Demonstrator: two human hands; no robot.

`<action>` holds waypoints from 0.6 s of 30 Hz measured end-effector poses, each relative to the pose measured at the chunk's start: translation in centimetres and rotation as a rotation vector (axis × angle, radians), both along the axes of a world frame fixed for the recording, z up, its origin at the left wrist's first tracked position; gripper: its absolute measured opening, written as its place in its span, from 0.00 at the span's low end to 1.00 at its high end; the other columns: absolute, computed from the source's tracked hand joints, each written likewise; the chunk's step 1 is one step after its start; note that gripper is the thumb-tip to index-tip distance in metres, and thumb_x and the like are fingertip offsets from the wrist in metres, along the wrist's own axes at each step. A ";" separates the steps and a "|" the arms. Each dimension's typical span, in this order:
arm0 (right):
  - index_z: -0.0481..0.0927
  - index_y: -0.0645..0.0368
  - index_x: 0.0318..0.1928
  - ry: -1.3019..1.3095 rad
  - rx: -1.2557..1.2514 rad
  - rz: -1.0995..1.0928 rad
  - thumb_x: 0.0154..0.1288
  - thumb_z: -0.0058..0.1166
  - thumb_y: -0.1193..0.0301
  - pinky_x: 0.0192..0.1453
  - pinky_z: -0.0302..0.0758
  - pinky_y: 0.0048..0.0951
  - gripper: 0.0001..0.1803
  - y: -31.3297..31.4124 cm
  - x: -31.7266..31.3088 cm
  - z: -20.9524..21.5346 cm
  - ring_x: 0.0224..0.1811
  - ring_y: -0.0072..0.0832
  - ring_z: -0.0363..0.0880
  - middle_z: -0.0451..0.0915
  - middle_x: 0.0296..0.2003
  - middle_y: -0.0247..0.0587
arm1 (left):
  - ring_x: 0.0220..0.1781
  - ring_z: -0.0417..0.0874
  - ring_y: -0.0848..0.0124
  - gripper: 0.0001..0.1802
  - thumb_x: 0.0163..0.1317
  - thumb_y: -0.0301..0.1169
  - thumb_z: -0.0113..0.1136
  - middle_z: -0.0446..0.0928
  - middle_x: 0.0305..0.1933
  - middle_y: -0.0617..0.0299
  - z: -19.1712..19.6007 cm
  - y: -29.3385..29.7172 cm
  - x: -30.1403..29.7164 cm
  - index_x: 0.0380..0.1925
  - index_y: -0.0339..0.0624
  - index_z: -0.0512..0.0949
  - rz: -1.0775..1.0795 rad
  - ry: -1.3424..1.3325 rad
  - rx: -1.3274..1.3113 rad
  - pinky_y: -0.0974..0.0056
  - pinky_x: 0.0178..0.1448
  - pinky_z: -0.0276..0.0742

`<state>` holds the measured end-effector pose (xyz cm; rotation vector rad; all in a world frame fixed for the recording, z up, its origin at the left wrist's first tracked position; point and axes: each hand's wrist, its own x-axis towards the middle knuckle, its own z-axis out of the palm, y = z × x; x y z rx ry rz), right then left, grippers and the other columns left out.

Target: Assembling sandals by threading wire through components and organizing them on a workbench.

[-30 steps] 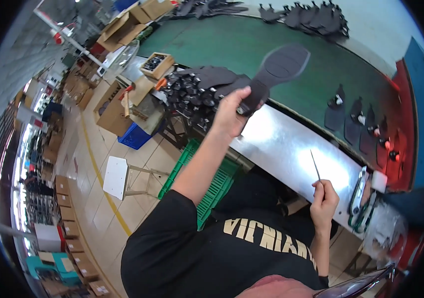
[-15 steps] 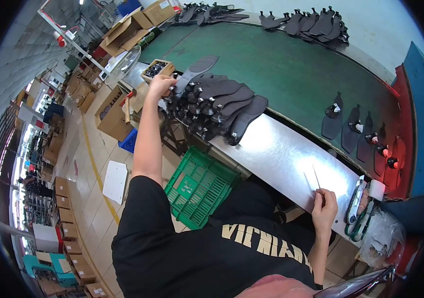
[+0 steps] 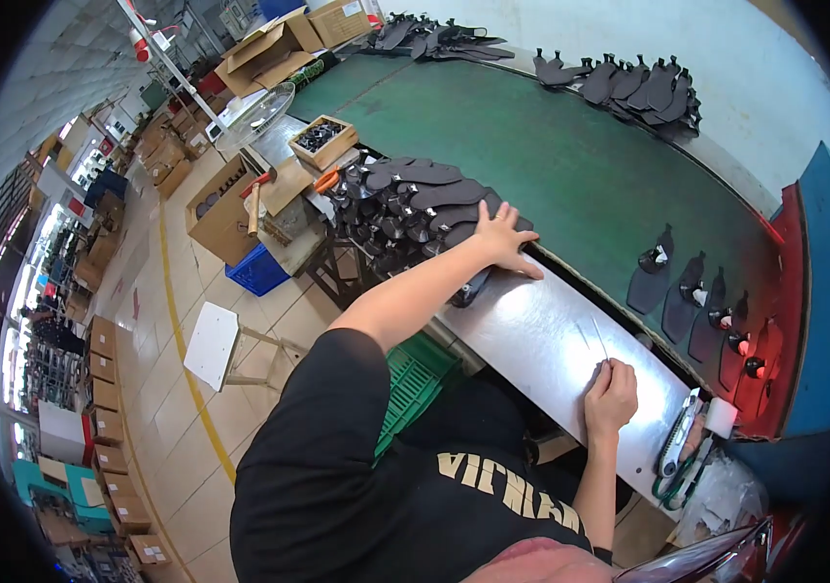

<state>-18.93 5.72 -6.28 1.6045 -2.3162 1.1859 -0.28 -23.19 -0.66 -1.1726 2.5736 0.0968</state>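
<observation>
Head view: my left hand [image 3: 502,238], fingers spread, lies flat on stacked black rubber shoe soles [image 3: 415,209]; right hand [image 3: 611,394] pinches thin metal needle tool [image 3: 599,340] over shiny steel table [image 3: 531,330].

To your left on the tiled floor you have a green plastic crate [image 3: 413,381], a blue plastic bin [image 3: 256,273] and a white square stool [image 3: 213,343]. Open brown cardboard boxes [image 3: 279,47] sit beyond the green conveyor belt [image 3: 551,155].
</observation>
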 end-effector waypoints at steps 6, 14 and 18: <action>0.80 0.60 0.36 0.031 0.003 0.030 0.64 0.55 0.74 0.39 0.73 0.38 0.04 0.4 0.2 1.0 0.35 0.42 0.78 0.79 0.32 0.43 | 0.80 0.41 0.37 0.43 0.61 0.72 0.39 0.53 0.79 0.52 -2.7 -1.7 4.3 0.72 0.67 0.63 0.112 0.124 -0.335 0.27 0.75 0.27; 0.80 0.60 0.36 0.049 0.002 0.048 0.64 0.55 0.75 0.39 0.73 0.38 0.03 1.1 -0.1 0.6 0.35 0.42 0.78 0.79 0.32 0.43 | 0.78 0.50 0.37 0.40 0.60 0.68 0.46 0.59 0.76 0.53 -3.9 -5.2 11.9 0.70 0.67 0.66 0.101 0.156 -0.573 0.25 0.73 0.35; 0.81 0.60 0.37 0.025 0.005 0.022 0.63 0.55 0.75 0.39 0.73 0.38 0.03 0.8 -0.1 0.8 0.35 0.42 0.78 0.79 0.32 0.43 | 0.77 0.52 0.38 0.40 0.59 0.67 0.49 0.60 0.76 0.55 -4.3 -7.5 15.3 0.70 0.68 0.66 0.084 0.179 -0.627 0.26 0.73 0.38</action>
